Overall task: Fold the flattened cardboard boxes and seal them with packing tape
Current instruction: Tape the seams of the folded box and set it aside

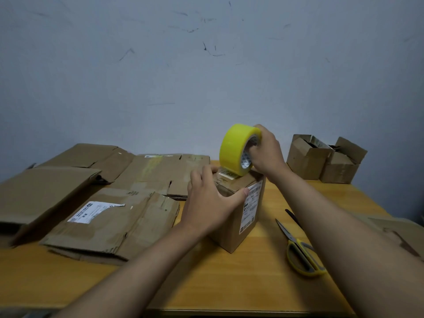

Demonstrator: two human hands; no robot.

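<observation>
A small folded cardboard box [245,216] with white labels stands on the wooden table [206,283] at the centre. My left hand [211,200] lies flat on its top, fingers straight and thumb along the near top edge. My right hand [266,152] grips a yellow roll of packing tape [234,150], fingers through its core. The roll stands on edge on the far part of the box top. Several flattened cardboard boxes [114,223] lie spread over the left half of the table.
Yellow-handled scissors [298,251] lie on the table right of the box, under my right forearm. Two assembled boxes [321,159] with open flaps stand at the back right against the wall. Another piece of cardboard [403,235] shows at the right edge.
</observation>
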